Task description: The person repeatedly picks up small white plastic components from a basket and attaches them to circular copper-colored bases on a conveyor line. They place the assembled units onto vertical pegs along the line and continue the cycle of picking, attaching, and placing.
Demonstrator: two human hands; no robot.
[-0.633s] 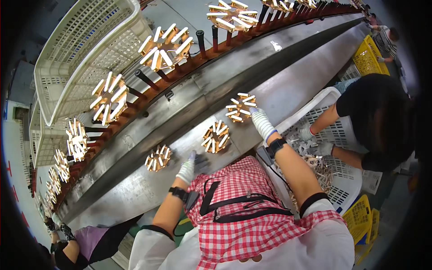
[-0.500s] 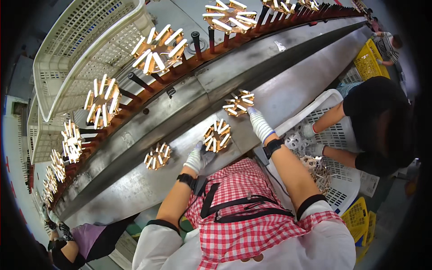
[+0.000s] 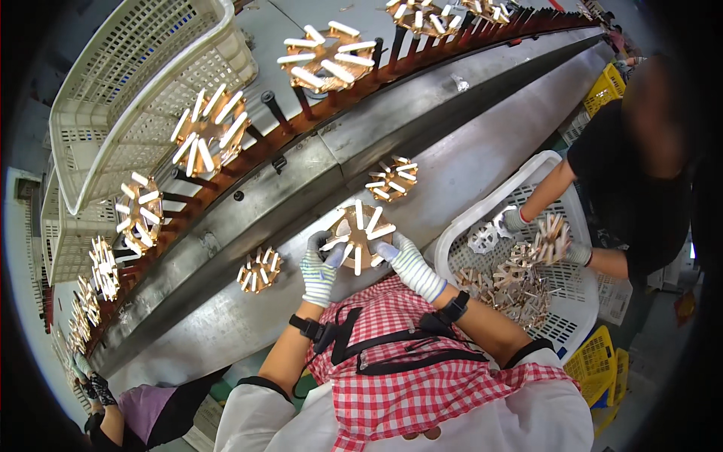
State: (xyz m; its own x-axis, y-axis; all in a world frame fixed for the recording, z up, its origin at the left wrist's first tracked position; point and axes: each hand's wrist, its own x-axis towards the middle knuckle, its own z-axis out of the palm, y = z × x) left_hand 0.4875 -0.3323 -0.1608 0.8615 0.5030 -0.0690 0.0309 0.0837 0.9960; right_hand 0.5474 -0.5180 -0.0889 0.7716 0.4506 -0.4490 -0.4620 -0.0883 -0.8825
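Fingers [image 3: 387, 250] either side of disc [image 3: 358, 238]

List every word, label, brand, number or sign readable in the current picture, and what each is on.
None can be read.
Pale panel beside the white basket: faint marks, possibly print, too small and blurred to read.
Round copper-coloured piece with white sticks: no lettering visible.
Left wristband and right wristband: no readable text.

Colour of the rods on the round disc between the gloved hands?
White rods, on a copper-coloured round disc; clearest in the head view.
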